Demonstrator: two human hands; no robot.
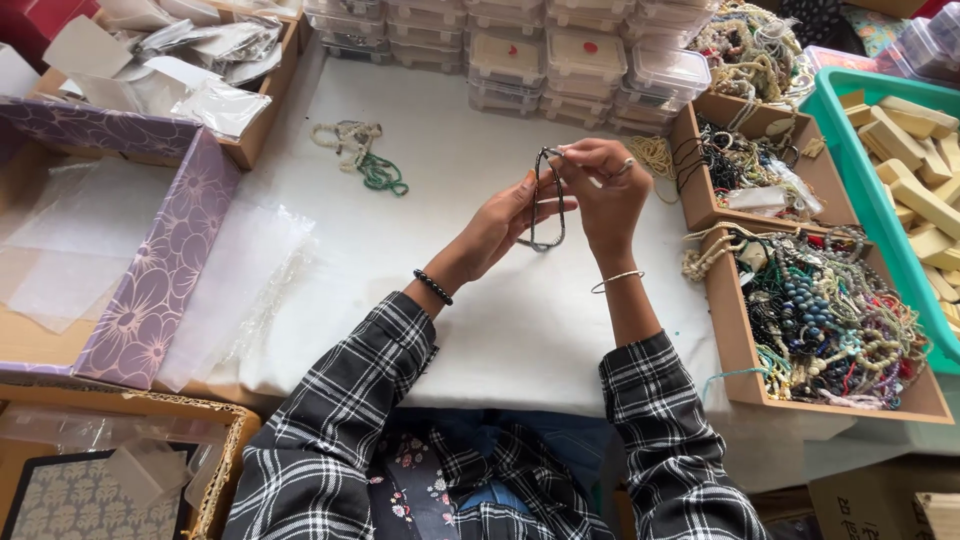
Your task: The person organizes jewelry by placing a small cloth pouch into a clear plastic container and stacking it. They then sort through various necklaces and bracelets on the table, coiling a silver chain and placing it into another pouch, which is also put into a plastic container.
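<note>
Both hands are raised over the white tabletop (480,300), sharing a dark beaded loop (548,205). My right hand (603,195) pinches the top of the loop, a ring on one finger and a thin silver bangle on the wrist. My left hand (500,225) has its fingers through the lower part of the loop, stretching it; a black bead bracelet sits on that wrist. Both sleeves are black-and-white plaid.
Two wooden trays of mixed bead jewellery (820,320) (745,165) stand at the right, beside a teal crate of wooden blocks (915,170). Stacked clear plastic boxes (560,55) line the back. Green and white bead strings (365,160) lie back left. A purple floral box (160,270) and clear bags (245,290) sit left.
</note>
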